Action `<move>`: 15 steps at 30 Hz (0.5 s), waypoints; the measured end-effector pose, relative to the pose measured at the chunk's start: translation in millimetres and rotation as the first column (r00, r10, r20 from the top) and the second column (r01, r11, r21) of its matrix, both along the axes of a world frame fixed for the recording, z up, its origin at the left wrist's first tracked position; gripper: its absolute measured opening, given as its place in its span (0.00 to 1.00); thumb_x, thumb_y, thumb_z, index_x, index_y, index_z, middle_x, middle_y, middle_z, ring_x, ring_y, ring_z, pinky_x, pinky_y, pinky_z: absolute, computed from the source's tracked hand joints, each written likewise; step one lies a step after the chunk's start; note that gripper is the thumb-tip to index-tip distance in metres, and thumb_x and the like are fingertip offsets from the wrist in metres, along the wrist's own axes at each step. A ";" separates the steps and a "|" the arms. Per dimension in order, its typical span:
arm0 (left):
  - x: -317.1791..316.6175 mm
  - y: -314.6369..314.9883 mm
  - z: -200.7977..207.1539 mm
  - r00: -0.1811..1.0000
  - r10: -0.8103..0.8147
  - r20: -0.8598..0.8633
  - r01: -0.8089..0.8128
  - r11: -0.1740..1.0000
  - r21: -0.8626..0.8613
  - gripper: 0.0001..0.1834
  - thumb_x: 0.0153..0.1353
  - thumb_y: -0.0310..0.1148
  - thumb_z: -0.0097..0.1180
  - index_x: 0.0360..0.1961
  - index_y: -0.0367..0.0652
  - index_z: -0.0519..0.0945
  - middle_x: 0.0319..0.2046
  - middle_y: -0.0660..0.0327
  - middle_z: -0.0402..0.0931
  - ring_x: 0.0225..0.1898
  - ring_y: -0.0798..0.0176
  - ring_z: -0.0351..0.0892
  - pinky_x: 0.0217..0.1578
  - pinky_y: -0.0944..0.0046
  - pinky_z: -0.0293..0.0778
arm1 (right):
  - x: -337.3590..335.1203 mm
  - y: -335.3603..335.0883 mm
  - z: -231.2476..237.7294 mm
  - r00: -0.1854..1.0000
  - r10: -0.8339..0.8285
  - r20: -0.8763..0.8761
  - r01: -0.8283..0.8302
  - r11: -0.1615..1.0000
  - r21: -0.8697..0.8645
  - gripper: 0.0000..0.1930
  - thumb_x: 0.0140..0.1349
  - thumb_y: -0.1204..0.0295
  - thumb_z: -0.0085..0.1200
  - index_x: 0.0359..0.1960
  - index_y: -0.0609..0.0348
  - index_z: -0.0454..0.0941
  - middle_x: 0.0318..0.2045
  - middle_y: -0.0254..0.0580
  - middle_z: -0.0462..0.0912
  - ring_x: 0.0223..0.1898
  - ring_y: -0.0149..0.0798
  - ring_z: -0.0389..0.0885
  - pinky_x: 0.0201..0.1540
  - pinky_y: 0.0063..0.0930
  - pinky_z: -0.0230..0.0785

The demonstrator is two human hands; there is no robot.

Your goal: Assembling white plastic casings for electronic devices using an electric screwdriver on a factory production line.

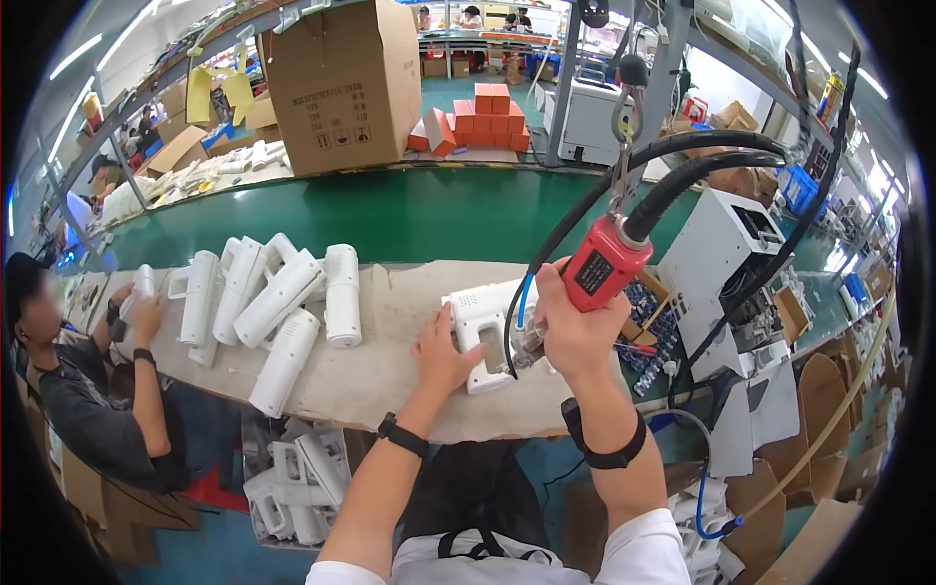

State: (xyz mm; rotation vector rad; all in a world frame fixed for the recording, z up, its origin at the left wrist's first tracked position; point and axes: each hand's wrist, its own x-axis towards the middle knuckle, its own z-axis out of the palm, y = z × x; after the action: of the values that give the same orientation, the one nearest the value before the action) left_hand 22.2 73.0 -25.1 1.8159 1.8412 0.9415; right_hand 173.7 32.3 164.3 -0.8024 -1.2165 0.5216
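A white plastic handheld housing [475, 306] with a looped grip lies on the brown cardboard work surface [390, 390] in front of me. My left hand [444, 353] holds its left end, thumb by the grip and fingers along the edge. My right hand [582, 327] is wrapped round a red electric screwdriver [606, 261], which hangs from a metal hook and has a thick black cable. Its lower end points down at the housing's right part; my hand partly hides that spot, so contact cannot be told. A blue tube runs beside the tool.
Several white housings [280, 297] lie to the left, near a co-worker [97, 390] handling another one. Below the bench, a bin holds more housings [297, 487]. Dark small parts [655, 341] and a white machine [717, 258] stand right. A green belt [468, 219] runs behind, with a large carton [341, 88].
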 end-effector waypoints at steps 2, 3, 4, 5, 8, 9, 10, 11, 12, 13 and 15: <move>-0.4 -0.2 -3.0 1.000 0.002 0.005 -0.002 1.000 0.005 0.51 0.43 0.50 0.67 0.68 0.47 0.58 0.63 0.45 0.59 0.65 0.44 0.57 0.62 0.40 0.48 | -0.5 5.0 -9.1 1.000 -0.005 0.017 0.005 0.999 -0.035 0.05 0.60 0.77 0.58 0.29 0.64 0.75 0.16 0.32 0.75 0.15 0.23 0.72 0.18 0.17 0.62; 1.3 -0.6 -2.2 1.000 0.000 0.011 0.000 1.000 0.015 0.51 0.43 0.50 0.67 0.68 0.47 0.58 0.63 0.45 0.59 0.65 0.45 0.57 0.62 0.41 0.47 | -0.9 9.5 -19.3 1.000 -0.006 0.017 0.007 0.999 -0.038 0.05 0.60 0.77 0.58 0.29 0.64 0.75 0.16 0.32 0.75 0.15 0.23 0.72 0.18 0.17 0.62; 2.6 -0.9 -2.8 1.000 -0.001 0.010 0.001 1.000 0.012 0.51 0.43 0.50 0.67 0.68 0.47 0.58 0.63 0.45 0.59 0.65 0.45 0.57 0.62 0.41 0.47 | -2.6 15.3 -34.2 0.998 -0.044 0.051 0.046 0.998 -0.042 0.05 0.60 0.76 0.58 0.29 0.64 0.75 0.16 0.31 0.75 0.16 0.23 0.72 0.19 0.17 0.62; 2.0 0.0 -3.3 1.000 -0.003 0.001 0.003 1.000 0.010 0.51 0.43 0.49 0.67 0.68 0.47 0.58 0.63 0.46 0.59 0.65 0.45 0.57 0.62 0.41 0.47 | -5.4 18.9 -41.7 0.993 -0.078 0.085 0.081 0.996 -0.043 0.05 0.60 0.76 0.58 0.29 0.64 0.75 0.16 0.31 0.75 0.17 0.23 0.72 0.20 0.17 0.62; 2.1 1.6 -0.8 1.000 -0.007 -0.002 0.007 1.000 0.009 0.51 0.42 0.49 0.67 0.68 0.47 0.58 0.63 0.46 0.58 0.65 0.45 0.56 0.62 0.42 0.47 | -7.2 20.0 -47.1 0.997 0.007 0.070 0.002 0.993 -0.121 0.05 0.59 0.76 0.59 0.29 0.63 0.76 0.17 0.30 0.75 0.18 0.23 0.73 0.22 0.16 0.63; 1.7 1.2 0.9 1.000 -0.010 0.004 0.010 1.000 0.011 0.51 0.42 0.49 0.67 0.67 0.47 0.58 0.63 0.46 0.58 0.65 0.46 0.56 0.62 0.42 0.47 | -8.5 18.9 -44.2 0.998 0.007 0.069 0.002 0.993 -0.121 0.05 0.59 0.76 0.59 0.29 0.63 0.76 0.17 0.30 0.75 0.18 0.23 0.73 0.22 0.16 0.63; 1.1 -0.3 1.2 1.000 -0.011 0.004 0.011 1.000 0.010 0.51 0.42 0.49 0.67 0.67 0.47 0.58 0.63 0.46 0.58 0.65 0.46 0.56 0.62 0.42 0.47 | -9.1 16.6 -38.2 0.998 -0.010 0.056 0.015 0.997 -0.079 0.05 0.59 0.76 0.59 0.29 0.64 0.76 0.17 0.30 0.75 0.18 0.22 0.73 0.22 0.16 0.63; -1.1 -0.1 2.1 1.000 -0.017 0.003 0.017 1.000 -0.011 0.51 0.42 0.49 0.67 0.67 0.48 0.58 0.63 0.47 0.58 0.65 0.47 0.56 0.61 0.41 0.47 | -11.4 15.6 -28.7 0.999 -0.021 0.041 0.022 0.999 -0.031 0.05 0.59 0.76 0.59 0.30 0.64 0.76 0.17 0.30 0.75 0.18 0.22 0.73 0.22 0.16 0.63; -1.8 -1.7 1.3 1.000 -0.024 0.003 0.024 0.999 -0.039 0.50 0.42 0.49 0.67 0.67 0.48 0.59 0.63 0.48 0.58 0.65 0.47 0.57 0.60 0.41 0.47 | -13.1 9.1 -14.9 0.999 -0.017 0.043 0.018 0.999 -0.032 0.05 0.59 0.76 0.59 0.30 0.64 0.76 0.17 0.30 0.75 0.18 0.22 0.73 0.22 0.16 0.63; -1.5 0.5 -0.9 1.000 -0.020 0.005 0.020 0.999 -0.040 0.50 0.42 0.49 0.67 0.67 0.48 0.59 0.63 0.48 0.58 0.65 0.47 0.57 0.60 0.41 0.47 | -15.3 0.0 3.4 0.999 0.035 -0.003 -0.036 0.999 -0.024 0.05 0.59 0.76 0.59 0.30 0.64 0.76 0.17 0.30 0.75 0.18 0.21 0.72 0.21 0.16 0.63; -1.3 2.8 -6.6 0.999 -0.012 0.050 0.007 0.996 0.085 0.50 0.41 0.47 0.68 0.67 0.48 0.59 0.62 0.50 0.60 0.64 0.48 0.58 0.59 0.41 0.48 | -24.3 -12.8 25.2 0.992 0.116 -0.043 -0.116 0.993 0.015 0.04 0.59 0.77 0.59 0.30 0.64 0.76 0.19 0.29 0.76 0.18 0.20 0.71 0.20 0.15 0.62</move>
State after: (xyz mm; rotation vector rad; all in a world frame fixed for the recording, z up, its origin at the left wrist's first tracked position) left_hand 20.8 75.8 -31.8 1.8311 1.7859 1.0669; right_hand 149.4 19.5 189.5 -0.7089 -1.2298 0.6224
